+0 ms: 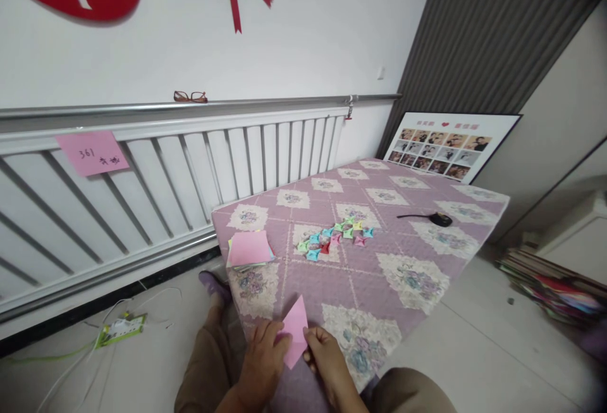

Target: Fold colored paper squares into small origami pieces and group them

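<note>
A pink sheet of origami paper (296, 327), partly folded with pointed ends, is held between my two hands over the near end of the table. My left hand (265, 353) grips its left edge, thumb lying on the paper. On the opposite side, my right hand (327, 356) pinches the right edge between thumb and fingers. Beyond them to the left lies a stack of coloured paper (250, 248) with a pink sheet on top. Several small folded paper pieces (335, 240) in green, blue, pink, red and yellow sit in a cluster farther up the cloth.
A purple flowered cloth (327, 280) covers the table. A black object with a thin handle (442, 219) lies at its right. Behind stand a white radiator (190, 163) with a pink note (92, 154), glasses (190, 97) on a rail, and a photo board (450, 144).
</note>
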`<action>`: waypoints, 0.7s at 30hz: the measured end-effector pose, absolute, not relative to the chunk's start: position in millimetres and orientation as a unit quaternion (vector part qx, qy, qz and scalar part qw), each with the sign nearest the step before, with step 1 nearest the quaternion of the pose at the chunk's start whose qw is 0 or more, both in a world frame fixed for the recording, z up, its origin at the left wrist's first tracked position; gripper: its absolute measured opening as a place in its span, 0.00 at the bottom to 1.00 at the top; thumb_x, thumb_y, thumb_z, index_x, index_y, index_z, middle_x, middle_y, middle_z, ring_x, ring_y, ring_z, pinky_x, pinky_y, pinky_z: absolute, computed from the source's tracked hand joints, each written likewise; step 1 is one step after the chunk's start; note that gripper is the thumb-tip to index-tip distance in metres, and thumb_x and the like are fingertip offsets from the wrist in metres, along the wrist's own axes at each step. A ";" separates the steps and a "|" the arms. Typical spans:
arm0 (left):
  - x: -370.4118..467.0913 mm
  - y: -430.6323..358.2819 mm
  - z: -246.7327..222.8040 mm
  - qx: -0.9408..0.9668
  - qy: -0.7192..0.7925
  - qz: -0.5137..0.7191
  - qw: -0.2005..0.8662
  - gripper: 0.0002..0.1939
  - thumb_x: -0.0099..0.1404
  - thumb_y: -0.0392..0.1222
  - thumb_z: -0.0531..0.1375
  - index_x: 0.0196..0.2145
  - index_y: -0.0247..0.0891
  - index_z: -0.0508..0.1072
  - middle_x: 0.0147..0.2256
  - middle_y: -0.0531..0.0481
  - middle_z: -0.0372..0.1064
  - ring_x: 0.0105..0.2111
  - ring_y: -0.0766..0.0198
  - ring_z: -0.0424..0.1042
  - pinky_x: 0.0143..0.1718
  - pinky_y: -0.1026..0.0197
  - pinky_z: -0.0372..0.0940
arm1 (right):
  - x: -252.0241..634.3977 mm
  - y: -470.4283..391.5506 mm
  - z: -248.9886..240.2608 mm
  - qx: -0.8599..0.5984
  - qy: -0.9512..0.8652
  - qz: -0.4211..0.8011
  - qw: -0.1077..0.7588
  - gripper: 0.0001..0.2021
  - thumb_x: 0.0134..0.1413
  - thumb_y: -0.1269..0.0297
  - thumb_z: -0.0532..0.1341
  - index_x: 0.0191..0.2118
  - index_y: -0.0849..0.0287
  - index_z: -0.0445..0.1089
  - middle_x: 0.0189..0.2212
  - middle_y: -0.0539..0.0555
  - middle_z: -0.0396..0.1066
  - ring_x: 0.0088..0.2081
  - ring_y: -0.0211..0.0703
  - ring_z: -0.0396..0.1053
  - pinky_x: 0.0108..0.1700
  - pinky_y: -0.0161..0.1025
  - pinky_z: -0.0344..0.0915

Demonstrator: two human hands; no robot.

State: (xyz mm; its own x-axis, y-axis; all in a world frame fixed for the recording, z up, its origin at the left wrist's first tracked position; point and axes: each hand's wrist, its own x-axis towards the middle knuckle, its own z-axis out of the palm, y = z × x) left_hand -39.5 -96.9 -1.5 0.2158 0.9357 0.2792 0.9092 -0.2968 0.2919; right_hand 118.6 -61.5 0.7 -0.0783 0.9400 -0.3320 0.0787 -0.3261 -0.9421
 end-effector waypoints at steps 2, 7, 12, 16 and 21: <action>-42.2 -96.1 -2.4 0.778 0.595 0.196 0.040 0.12 0.69 0.38 0.52 0.40 0.46 0.75 0.42 0.49 0.70 0.44 0.57 0.64 0.48 0.53 0.58 | 117.3 -60.7 -0.4 -0.575 -0.477 0.567 0.346 0.17 0.49 0.47 0.56 0.21 0.55 0.61 0.13 0.46 0.64 0.13 0.34 0.57 0.17 0.30 0.49; -48.4 -95.5 -7.7 0.776 0.605 0.153 0.090 0.11 0.67 0.36 0.54 0.40 0.47 0.75 0.39 0.51 0.71 0.41 0.59 0.64 0.46 0.54 0.56 | 122.5 -55.2 1.8 -0.594 -0.565 0.498 0.283 0.17 0.48 0.52 0.57 0.17 0.54 0.59 0.11 0.48 0.65 0.13 0.37 0.60 0.19 0.33 0.51; -50.9 -98.9 -6.1 0.758 0.612 0.173 0.148 0.10 0.66 0.35 0.56 0.39 0.46 0.75 0.41 0.53 0.71 0.44 0.60 0.64 0.50 0.54 0.52 | 132.6 -55.4 5.5 -0.634 -0.629 0.361 0.267 0.12 0.44 0.61 0.61 0.16 0.54 0.62 0.14 0.50 0.66 0.20 0.41 0.64 0.25 0.36 0.52; -49.6 -100.3 -3.2 0.742 0.619 0.196 0.165 0.10 0.65 0.34 0.56 0.37 0.46 0.75 0.40 0.54 0.70 0.44 0.60 0.63 0.49 0.55 0.52 | 136.9 -61.3 0.9 -0.628 -0.674 0.279 0.273 0.06 0.47 0.64 0.60 0.22 0.53 0.66 0.21 0.51 0.69 0.25 0.44 0.66 0.30 0.38 0.56; -46.2 -99.5 -0.3 0.716 0.639 0.220 0.177 0.10 0.63 0.33 0.56 0.35 0.44 0.76 0.39 0.52 0.70 0.43 0.60 0.64 0.49 0.55 0.51 | 141.4 -74.0 -3.2 -0.490 -0.792 0.178 0.319 0.12 0.48 0.77 0.50 0.31 0.55 0.68 0.30 0.52 0.69 0.36 0.43 0.67 0.39 0.38 0.61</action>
